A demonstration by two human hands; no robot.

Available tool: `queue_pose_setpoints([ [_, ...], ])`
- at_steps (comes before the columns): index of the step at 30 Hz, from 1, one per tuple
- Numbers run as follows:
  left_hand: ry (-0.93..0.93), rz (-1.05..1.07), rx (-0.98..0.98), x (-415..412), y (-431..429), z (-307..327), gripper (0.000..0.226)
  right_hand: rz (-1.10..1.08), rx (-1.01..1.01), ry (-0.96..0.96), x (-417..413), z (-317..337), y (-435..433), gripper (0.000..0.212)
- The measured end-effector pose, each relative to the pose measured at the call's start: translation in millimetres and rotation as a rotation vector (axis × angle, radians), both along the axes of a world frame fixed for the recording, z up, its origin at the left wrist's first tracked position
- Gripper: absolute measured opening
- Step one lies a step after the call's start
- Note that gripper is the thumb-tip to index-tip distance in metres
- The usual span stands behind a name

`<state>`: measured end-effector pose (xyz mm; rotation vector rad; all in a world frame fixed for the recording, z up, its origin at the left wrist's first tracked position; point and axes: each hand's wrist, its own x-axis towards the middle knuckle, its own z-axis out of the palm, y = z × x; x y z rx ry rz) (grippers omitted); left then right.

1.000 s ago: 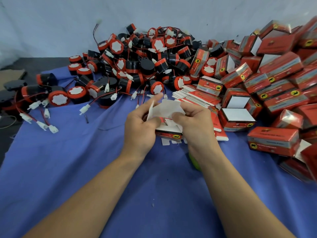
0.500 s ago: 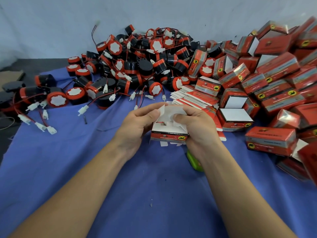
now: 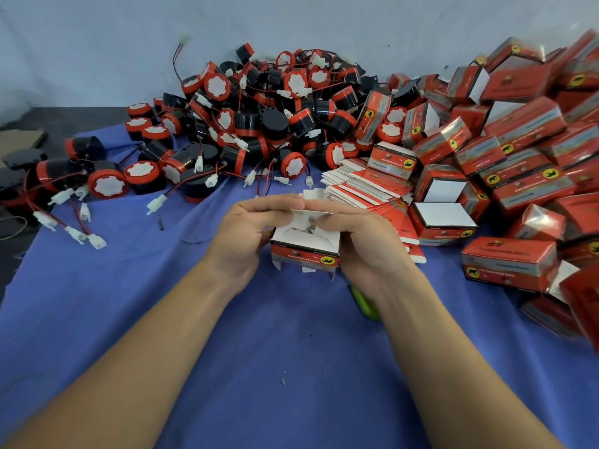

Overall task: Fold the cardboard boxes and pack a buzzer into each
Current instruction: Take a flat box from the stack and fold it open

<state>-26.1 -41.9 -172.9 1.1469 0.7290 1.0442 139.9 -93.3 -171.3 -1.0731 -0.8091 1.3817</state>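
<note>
Lying heaped on the blue cloth (image 3: 129, 319) at far left and centre is a pile of buzzers (image 3: 252, 124). Nearer, the left hand (image 3: 243, 234) grasps one side of a half-folded cardboard box (image 3: 304, 257), pinching its white top flap, and the right hand (image 3: 366, 251) clasps the other side. Flat boxes (image 3: 366, 186) and folded boxes (image 3: 525, 124) crowd the right.
</note>
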Motion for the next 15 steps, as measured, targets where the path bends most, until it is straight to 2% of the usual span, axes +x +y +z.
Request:
queue_pose_setpoints([
  [2,-0.002,0.006,0.023,1.1,-2.2,-1.7,0.05,0.03,0.014,0.017,2.4,-1.5,-0.7,0.034],
  [6,0.0,0.021,0.041,-2.6,-4.1,-5.6,0.028,0.142,0.063,-0.011,4.0,-0.6,-3.9,0.025],
  [10,0.13,-0.016,0.175,-2.5,-1.8,-10.9,0.01,0.02,0.104,-0.208,-0.3,2.9,-5.5,0.015],
  [12,0.141,-0.031,0.177,1.0,-3.7,-13.0,0.013,-0.044,0.172,-0.328,-1.9,4.0,-6.7,0.025],
  [15,0.119,0.038,0.099,5.1,-3.0,-14.6,0.031,-0.126,0.215,-0.578,-7.3,6.0,-6.5,0.032],
])
